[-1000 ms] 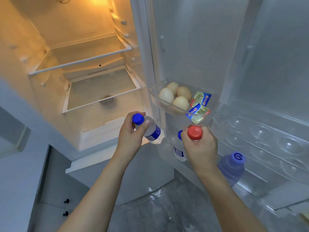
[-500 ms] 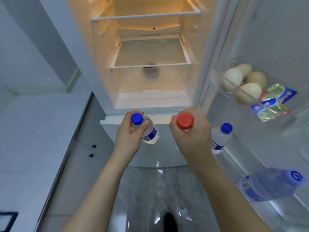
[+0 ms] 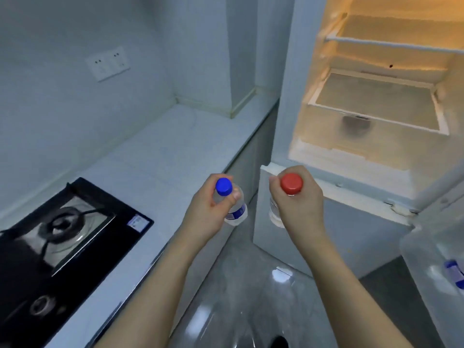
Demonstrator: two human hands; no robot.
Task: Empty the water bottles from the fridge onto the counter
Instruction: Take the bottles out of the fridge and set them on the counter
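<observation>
My left hand (image 3: 207, 212) grips a small clear water bottle with a blue cap (image 3: 224, 187), held over the counter's right edge. My right hand (image 3: 298, 204) grips a second clear bottle with a red cap (image 3: 291, 184) by its neck, in front of the fridge's lower front. The white counter (image 3: 160, 156) stretches to the left of the open fridge (image 3: 376, 101), whose lit shelves hold nothing. Another blue-labelled bottle (image 3: 454, 273) shows in the door shelf at the right edge.
A black gas hob (image 3: 62, 232) with a burner sits on the counter at lower left. A wall socket plate (image 3: 108, 63) is on the back wall. A glossy grey floor (image 3: 238, 297) lies below, between counter and fridge.
The view has swung left from the fridge door to the counter. Both hands have carried their bottles away from the door shelf towards the counter; eggs and packets have left the view.
</observation>
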